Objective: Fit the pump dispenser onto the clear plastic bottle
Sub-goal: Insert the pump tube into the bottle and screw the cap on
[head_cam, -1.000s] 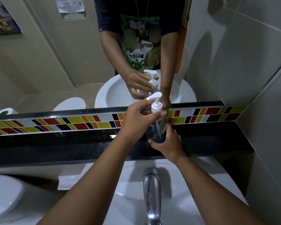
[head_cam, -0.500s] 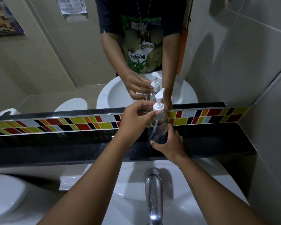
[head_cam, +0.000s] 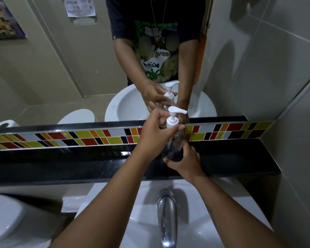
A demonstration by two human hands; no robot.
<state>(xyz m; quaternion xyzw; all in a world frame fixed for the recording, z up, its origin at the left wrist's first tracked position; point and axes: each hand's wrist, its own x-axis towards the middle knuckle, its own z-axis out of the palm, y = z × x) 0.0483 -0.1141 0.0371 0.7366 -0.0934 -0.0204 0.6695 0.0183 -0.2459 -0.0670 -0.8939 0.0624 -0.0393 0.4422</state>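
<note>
Above the white glazed basin and its curved chrome tap, a wide mirror fills the wall and doubles my arms and the bottle. Below the glass runs a strip of slanted mosaic tiles in red, yellow, orange, black and grey, and under that a glossy black stone shelf, where I work. A white toilet lid curves in at the lower left. The clear plastic bottle stands upright on the shelf, rounded and see-through; I cannot tell whether anything is in it. My right hand is closed around its base and hides the bottom. My left hand pinches the ribbed white collar of the pump dispenser, which sits on the bottle's neck, its smooth spout pointing right.
</note>
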